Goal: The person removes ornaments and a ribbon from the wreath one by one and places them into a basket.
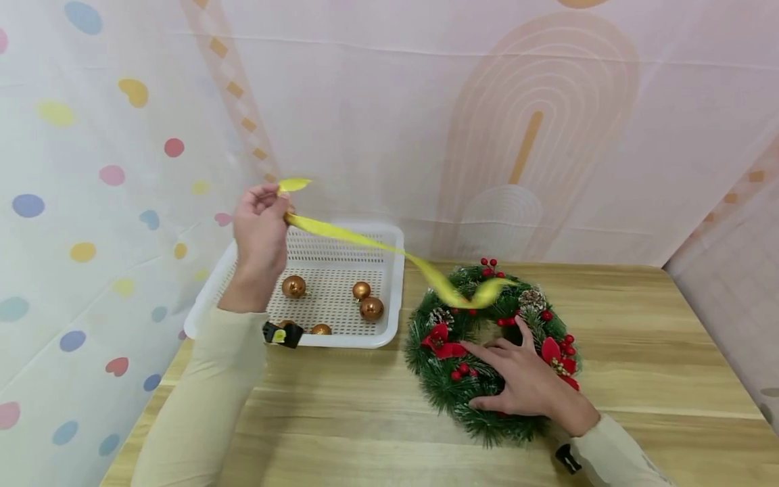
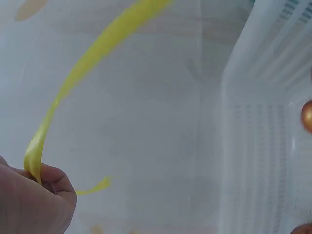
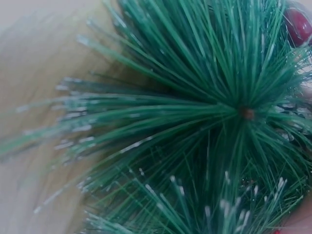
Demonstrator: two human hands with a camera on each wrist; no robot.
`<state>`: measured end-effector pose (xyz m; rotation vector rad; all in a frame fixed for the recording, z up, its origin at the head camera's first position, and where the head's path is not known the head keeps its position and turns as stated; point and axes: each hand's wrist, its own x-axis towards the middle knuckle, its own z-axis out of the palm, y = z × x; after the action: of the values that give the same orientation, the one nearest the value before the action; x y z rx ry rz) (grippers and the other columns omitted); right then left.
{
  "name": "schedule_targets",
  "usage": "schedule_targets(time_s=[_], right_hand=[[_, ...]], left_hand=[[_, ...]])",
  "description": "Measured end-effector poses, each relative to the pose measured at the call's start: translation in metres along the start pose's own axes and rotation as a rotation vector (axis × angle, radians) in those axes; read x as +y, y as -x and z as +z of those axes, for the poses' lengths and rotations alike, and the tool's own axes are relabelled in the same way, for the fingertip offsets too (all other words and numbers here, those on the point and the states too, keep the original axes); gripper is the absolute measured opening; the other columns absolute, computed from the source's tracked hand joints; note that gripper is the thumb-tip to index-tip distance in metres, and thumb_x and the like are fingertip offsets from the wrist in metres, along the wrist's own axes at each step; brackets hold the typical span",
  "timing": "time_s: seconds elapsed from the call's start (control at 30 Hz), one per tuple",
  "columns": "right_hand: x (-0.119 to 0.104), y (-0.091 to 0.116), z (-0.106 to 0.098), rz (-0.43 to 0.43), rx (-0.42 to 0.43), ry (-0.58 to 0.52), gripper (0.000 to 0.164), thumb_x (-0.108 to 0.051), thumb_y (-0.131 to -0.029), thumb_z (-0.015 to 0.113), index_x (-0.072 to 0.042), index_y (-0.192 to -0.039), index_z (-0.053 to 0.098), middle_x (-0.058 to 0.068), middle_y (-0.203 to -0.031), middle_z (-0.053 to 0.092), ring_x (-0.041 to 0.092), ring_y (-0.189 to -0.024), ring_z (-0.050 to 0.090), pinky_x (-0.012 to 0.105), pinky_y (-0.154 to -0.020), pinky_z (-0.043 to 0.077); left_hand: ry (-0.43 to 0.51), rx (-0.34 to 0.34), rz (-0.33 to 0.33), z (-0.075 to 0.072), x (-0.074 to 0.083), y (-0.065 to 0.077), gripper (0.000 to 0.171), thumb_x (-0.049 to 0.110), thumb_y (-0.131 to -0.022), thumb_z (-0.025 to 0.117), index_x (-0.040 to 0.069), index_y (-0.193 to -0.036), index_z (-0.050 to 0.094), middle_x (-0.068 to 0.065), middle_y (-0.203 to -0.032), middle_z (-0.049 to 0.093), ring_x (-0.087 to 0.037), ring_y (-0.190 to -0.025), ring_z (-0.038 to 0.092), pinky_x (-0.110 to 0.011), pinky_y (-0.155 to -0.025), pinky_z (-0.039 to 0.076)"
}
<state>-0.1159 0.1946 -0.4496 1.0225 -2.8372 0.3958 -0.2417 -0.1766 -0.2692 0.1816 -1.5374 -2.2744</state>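
My left hand [image 1: 262, 233] is raised over the left part of the basket and pinches a yellow ribbon [image 1: 341, 233] near one end. A short tail sticks out past the fingers. The long part stretches right and droops to the top of a green wreath [image 1: 450, 389]. In the left wrist view the ribbon [image 2: 83, 68] runs up from between thumb and fingers. Spread fingers of my right hand [image 1: 523, 382] rest on the wreath's lower right, around its centre hole. Red berries, red flowers and pinecones dot the wreath. Its green needles [image 3: 185, 112] fill the right wrist view.
A white perforated basket [image 1: 394, 284] stands left of the wreath with several copper-coloured balls inside, one of them a shiny ball [image 1: 371, 309]. Both sit on a wooden table [image 1: 341, 406]. A patterned curtain [image 1: 365, 122] hangs behind and along the left side.
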Motion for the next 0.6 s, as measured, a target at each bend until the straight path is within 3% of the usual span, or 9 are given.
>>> schedule_targets(time_s=[0.1, 0.3, 0.47, 0.6], right_hand=[[0.0, 0.0, -0.001, 0.004, -0.012, 0.005, 0.088, -0.074, -0.079, 0.064, -0.024, -0.15, 0.045, 0.0, -0.117, 0.072, 0.022, -0.112, 0.061, 0.073, -0.109, 0.003], [-0.001, 0.001, 0.0, 0.012, -0.025, -0.015, 0.088, -0.074, -0.08, 0.062, -0.024, -0.15, 0.045, 0.0, -0.118, 0.071, 0.022, -0.113, 0.061, 0.073, -0.109, 0.003], [-0.002, 0.0, 0.001, 0.005, -0.023, -0.031, 0.088, -0.074, -0.08, 0.063, -0.024, -0.15, 0.045, 0.001, -0.116, 0.071, 0.021, -0.111, 0.061, 0.073, -0.109, 0.003], [-0.003, -0.001, 0.002, 0.0, -0.021, -0.034, 0.088, -0.073, -0.08, 0.064, -0.023, -0.149, 0.046, 0.001, -0.115, 0.071, 0.021, -0.111, 0.061, 0.074, -0.109, 0.004]], left_hand=[[0.006, 0.044, 0.029, -0.012, 0.014, -0.009, 0.015, -0.009, -0.094, 0.055, 0.004, -0.101, 0.055, -0.005, -0.093, 0.052, -0.012, -0.076, 0.052, -0.016, -0.06, 0.047], [-0.192, 0.125, 0.054, -0.042, 0.032, -0.027, 0.014, 0.0, -0.096, 0.058, 0.012, -0.1, 0.057, 0.0, -0.095, 0.053, -0.011, -0.08, 0.055, -0.016, -0.06, 0.05], [-0.167, 0.232, 0.105, -0.073, 0.052, -0.043, 0.018, -0.005, -0.094, 0.057, 0.013, -0.095, 0.057, -0.001, -0.094, 0.054, -0.009, -0.074, 0.053, -0.015, -0.055, 0.048], [-0.12, 0.326, 0.156, -0.095, 0.072, -0.052, 0.022, -0.01, -0.091, 0.054, 0.012, -0.089, 0.057, -0.001, -0.092, 0.051, -0.008, -0.08, 0.049, -0.012, -0.062, 0.044]])
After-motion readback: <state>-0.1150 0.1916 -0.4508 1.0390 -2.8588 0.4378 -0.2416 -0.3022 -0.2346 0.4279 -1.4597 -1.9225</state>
